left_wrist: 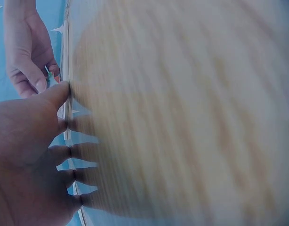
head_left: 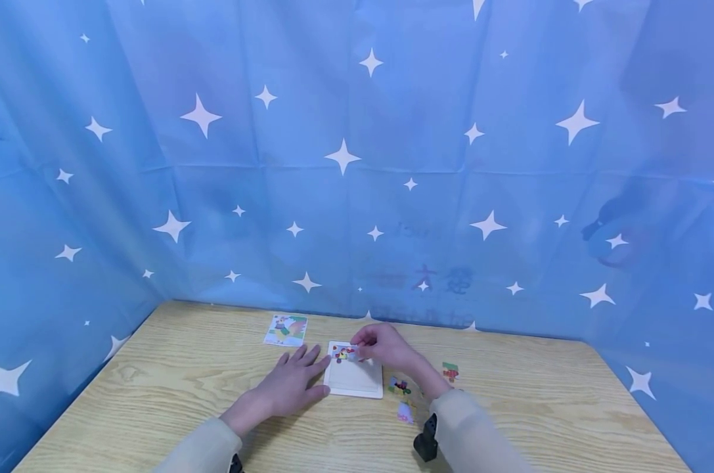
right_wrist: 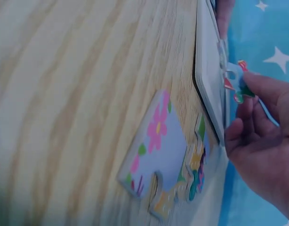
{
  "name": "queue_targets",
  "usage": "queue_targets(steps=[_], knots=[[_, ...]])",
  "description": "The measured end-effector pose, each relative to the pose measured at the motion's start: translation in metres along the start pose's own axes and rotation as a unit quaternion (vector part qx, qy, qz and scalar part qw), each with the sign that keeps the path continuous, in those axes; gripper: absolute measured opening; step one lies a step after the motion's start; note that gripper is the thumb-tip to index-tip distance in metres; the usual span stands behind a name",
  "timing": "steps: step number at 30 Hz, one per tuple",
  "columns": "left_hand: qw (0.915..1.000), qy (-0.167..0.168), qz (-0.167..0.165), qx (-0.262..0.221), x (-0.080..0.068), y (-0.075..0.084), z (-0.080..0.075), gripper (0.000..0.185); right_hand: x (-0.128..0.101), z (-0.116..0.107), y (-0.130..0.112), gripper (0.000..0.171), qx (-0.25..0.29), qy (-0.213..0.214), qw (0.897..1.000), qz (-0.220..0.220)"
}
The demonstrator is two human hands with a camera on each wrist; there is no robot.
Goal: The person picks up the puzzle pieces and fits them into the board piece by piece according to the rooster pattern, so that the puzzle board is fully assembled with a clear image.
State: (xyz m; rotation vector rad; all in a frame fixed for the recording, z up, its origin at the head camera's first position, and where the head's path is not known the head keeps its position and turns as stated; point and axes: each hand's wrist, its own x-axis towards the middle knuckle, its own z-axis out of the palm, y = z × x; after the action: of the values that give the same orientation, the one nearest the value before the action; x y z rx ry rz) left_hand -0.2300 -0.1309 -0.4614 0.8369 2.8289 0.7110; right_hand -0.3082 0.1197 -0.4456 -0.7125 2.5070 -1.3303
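Observation:
A white puzzle tray (head_left: pixel 353 381) lies flat on the wooden table, with a colourful puzzle piece (head_left: pixel 340 355) in its far left corner. My left hand (head_left: pixel 288 387) rests beside it, fingers spread, with the thumb and index fingertips at the tray's left edge. Over the tray's far right part, my right hand (head_left: pixel 392 348) pinches a puzzle piece (right_wrist: pixel 238 82) between thumb and fingers. In the right wrist view that piece is light blue with red and green parts, held at the tray's rim. Whether it touches the tray's floor I cannot tell.
Loose puzzle pieces lie right of the tray: a flowered one (right_wrist: pixel 158 136), a multicoloured one (head_left: pixel 400 387) and a green and red one (head_left: pixel 450 372) beyond my right forearm. A square picture card (head_left: pixel 287 330) lies behind my left hand. A blue starred curtain (head_left: pixel 345 230) hangs behind the table.

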Motion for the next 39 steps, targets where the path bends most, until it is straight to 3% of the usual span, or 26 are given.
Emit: queue_targets(steps=[16, 39], knots=[[1.0, 0.002, -0.005, 0.003, 0.004, -0.006, 0.005, 0.062, 0.007, 0.014, 0.002, 0.011, -0.053, 0.031, 0.998, 0.017], [0.9999, 0.008, -0.002, 0.009, 0.005, -0.008, 0.007, 0.062, 0.006, 0.024, -0.001, 0.007, -0.113, 0.068, 0.991, -0.011]])
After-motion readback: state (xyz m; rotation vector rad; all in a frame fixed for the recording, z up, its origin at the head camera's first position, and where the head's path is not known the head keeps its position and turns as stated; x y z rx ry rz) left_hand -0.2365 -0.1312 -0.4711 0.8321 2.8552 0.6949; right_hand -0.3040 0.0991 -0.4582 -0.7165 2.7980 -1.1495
